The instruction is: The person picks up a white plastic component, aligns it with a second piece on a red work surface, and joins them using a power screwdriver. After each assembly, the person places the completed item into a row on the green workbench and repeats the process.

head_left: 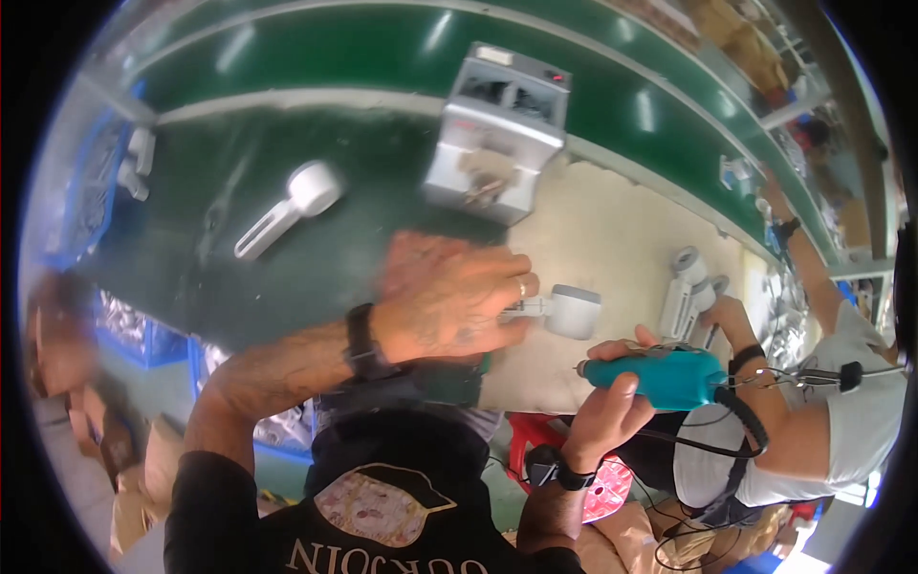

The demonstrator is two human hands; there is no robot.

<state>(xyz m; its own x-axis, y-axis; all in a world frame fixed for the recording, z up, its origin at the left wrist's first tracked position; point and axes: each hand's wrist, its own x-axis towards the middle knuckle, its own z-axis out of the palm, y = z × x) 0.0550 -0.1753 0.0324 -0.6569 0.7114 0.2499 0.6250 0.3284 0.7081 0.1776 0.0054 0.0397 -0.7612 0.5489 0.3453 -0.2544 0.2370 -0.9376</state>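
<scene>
My right hand (612,407) is wrapped around a teal electric screwdriver (665,375), a slim tool with a black coiled cord at its rear end; its tip points left. My left hand (454,301) reaches over the bench with its fingers closed about the narrow handle of a white plastic part (574,312), which has a broad head with a grey edge. The fingers hide most of that handle. Partly under this hand is a reddish pad (411,258). The screwdriver tip is apart from the white part.
A similar white part (311,189) lies on the green bench (191,287) to the left. A grey screw feeder (497,134) stands at the back. On the right a co-worker's hand (732,320) is at another white part (684,287). Blue-edged bins (134,330) line the left.
</scene>
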